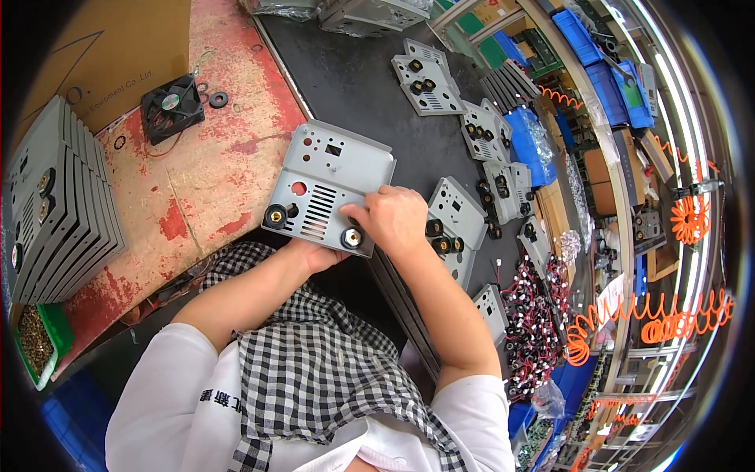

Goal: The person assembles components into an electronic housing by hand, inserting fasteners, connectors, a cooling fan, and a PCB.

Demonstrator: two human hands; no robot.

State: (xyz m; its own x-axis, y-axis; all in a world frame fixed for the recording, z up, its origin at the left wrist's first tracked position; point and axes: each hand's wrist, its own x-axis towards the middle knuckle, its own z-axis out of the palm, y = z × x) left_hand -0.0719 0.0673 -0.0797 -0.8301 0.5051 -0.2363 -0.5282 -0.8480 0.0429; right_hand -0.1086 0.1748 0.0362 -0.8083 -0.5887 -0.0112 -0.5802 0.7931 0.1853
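A grey bent sheet-metal panel (pixel 329 167) with slots, round holes and a square cutout is tilted in front of me. My left hand (pixel 318 256) supports its lower edge from beneath, and most of those fingers are hidden behind it. At the panel's right edge my right hand (pixel 393 220) is closed, its thumb lying over the front face. Just below that thumb sits a black round socket with a shiny hex nut (pixel 351 237). A second black socket with a brass centre (pixel 276 216) is fitted at the lower left corner.
Similar panels stand stacked (pixel 75 204) at the left, above a green bin of small screws (pixel 35 342). A black fan (pixel 171 108) lies on the worn red bench (pixel 228 157). More panels (pixel 429 82) rest along the dark belt (pixel 338 71), beside bundled wires (pixel 535 315).
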